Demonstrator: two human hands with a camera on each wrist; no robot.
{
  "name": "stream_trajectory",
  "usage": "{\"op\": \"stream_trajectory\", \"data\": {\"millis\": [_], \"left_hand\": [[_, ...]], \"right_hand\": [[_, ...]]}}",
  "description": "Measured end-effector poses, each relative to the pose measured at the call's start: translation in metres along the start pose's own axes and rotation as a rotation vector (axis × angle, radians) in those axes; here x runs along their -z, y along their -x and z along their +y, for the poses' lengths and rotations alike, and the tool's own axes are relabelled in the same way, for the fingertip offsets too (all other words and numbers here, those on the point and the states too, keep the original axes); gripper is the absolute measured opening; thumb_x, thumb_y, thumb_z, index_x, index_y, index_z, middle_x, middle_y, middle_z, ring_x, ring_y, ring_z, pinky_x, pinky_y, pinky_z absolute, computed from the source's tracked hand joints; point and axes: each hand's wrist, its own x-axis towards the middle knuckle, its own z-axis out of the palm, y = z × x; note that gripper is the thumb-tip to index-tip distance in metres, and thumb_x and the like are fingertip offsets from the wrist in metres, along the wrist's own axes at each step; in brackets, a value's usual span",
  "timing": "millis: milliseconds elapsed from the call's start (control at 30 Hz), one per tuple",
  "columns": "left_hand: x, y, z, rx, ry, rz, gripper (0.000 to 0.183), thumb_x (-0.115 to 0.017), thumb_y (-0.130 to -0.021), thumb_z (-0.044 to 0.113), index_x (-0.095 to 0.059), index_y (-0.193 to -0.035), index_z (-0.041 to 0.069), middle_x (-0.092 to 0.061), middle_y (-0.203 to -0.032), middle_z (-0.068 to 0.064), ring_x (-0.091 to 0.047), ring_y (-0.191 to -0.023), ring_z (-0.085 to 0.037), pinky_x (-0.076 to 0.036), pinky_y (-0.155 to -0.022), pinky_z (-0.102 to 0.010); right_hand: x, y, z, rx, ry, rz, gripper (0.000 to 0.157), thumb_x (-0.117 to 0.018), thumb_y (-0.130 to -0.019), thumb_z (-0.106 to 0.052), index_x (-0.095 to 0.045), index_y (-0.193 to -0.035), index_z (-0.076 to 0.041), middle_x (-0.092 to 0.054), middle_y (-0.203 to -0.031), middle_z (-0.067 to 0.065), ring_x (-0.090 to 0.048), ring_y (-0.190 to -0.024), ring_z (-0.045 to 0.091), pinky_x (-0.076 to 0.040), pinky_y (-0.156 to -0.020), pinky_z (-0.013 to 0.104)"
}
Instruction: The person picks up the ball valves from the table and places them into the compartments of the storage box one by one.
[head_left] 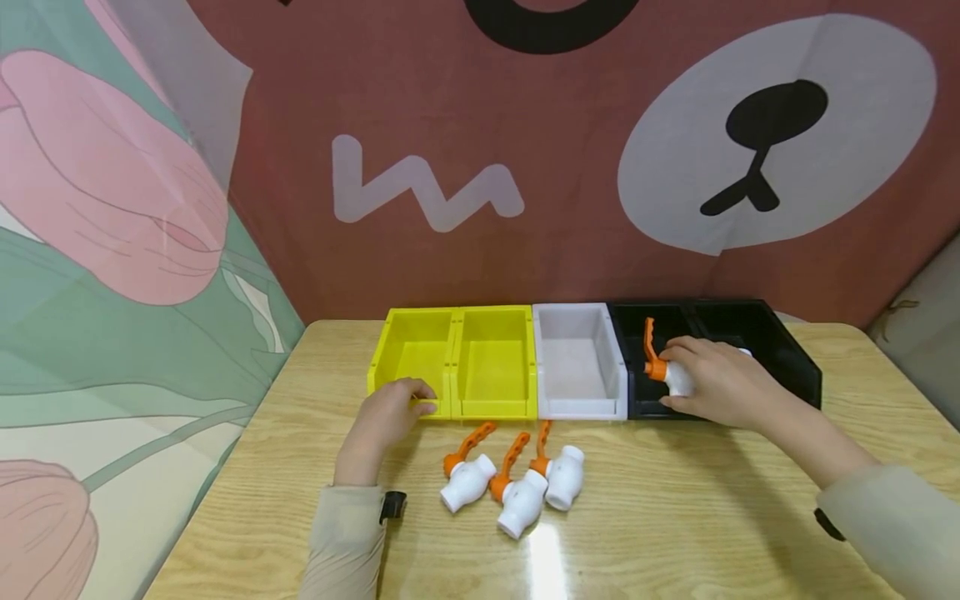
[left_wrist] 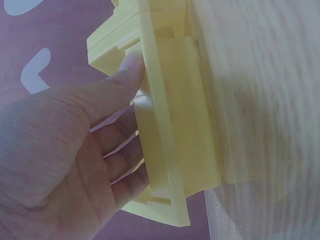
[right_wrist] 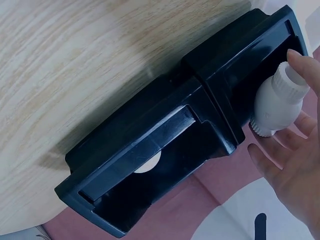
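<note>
In the head view my right hand [head_left: 712, 379] holds a white ball valve [head_left: 678, 379] with an orange lever handle [head_left: 649, 340] over the left black bin [head_left: 637, 406]. The right wrist view shows the thumb at one end of the valve [right_wrist: 277, 102] and fingers beneath it; the lever is hidden there. My left hand [head_left: 393, 412] grips the front rim of the leftmost yellow bin [head_left: 412, 333], its thumb [left_wrist: 131, 65] at the rim and its other fingers reaching inside. Three more ball valves, a left one [head_left: 468, 483], a middle one [head_left: 522, 502] and a right one [head_left: 566, 477], lie on the table.
A second yellow bin [head_left: 492, 358] and a white bin [head_left: 577, 358] stand in the same row, between the hands. Inside the right black bin [right_wrist: 135, 155] a white rounded piece [right_wrist: 149, 164] shows. Behind the wooden table [head_left: 660, 517] hangs a printed cloth [head_left: 570, 242].
</note>
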Motion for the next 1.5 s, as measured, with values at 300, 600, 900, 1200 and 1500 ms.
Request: {"op": "stream_trajectory", "data": {"millis": [300, 600, 900, 1200, 1500], "left_hand": [[0.001, -0.002, 0.002, -0.015, 0.002, 0.007, 0.014, -0.071, -0.092, 0.023, -0.073, -0.103, 0.013, -0.07, -0.103, 0.0, -0.065, -0.094, -0.023, -0.053, -0.083, -0.043], [0.002, -0.002, 0.002, -0.008, 0.001, 0.003, 0.014, -0.071, -0.092, 0.023, -0.073, -0.103, 0.013, -0.07, -0.103, 0.0, -0.065, -0.094, -0.023, -0.053, -0.084, -0.042], [0.001, -0.002, 0.003, 0.0, -0.004, -0.004, 0.015, -0.071, -0.092, 0.023, -0.073, -0.103, 0.013, -0.07, -0.103, 0.0, -0.065, -0.093, -0.023, -0.053, -0.084, -0.042], [0.001, -0.002, 0.002, 0.006, -0.003, -0.006, 0.015, -0.07, -0.093, 0.023, -0.073, -0.103, 0.013, -0.07, -0.103, 0.0, -0.065, -0.093, -0.023, -0.053, -0.084, -0.043], [0.0, -0.001, 0.001, 0.007, 0.003, -0.008, 0.013, -0.07, -0.093, 0.023, -0.073, -0.102, 0.014, -0.07, -0.102, 0.0, -0.065, -0.092, -0.022, -0.053, -0.083, -0.042]], "right_hand": [[-0.003, -0.013, 0.006, -0.002, -0.006, -0.041, 0.061, -0.086, -0.075, -0.036, -0.066, -0.118, 0.002, -0.061, -0.121, 0.02, -0.062, -0.101, 0.037, -0.053, -0.084, 0.054], [-0.004, -0.026, 0.008, -0.026, -0.007, -0.079, 0.061, -0.086, -0.075, -0.037, -0.066, -0.118, 0.001, -0.061, -0.121, 0.02, -0.061, -0.1, 0.035, -0.053, -0.085, 0.055], [-0.008, -0.032, 0.016, -0.022, 0.011, -0.087, 0.06, -0.086, -0.074, -0.037, -0.067, -0.116, 0.002, -0.061, -0.119, 0.021, -0.063, -0.095, 0.035, -0.055, -0.08, 0.052], [-0.012, -0.036, 0.021, -0.042, -0.002, -0.139, 0.061, -0.085, -0.076, -0.038, -0.066, -0.117, 0.002, -0.061, -0.119, 0.021, -0.062, -0.097, 0.035, -0.053, -0.081, 0.053], [-0.016, -0.039, 0.019, -0.034, -0.027, -0.169, 0.059, -0.085, -0.075, -0.038, -0.067, -0.117, 0.0, -0.061, -0.118, 0.018, -0.061, -0.098, 0.032, -0.052, -0.083, 0.053]]}}
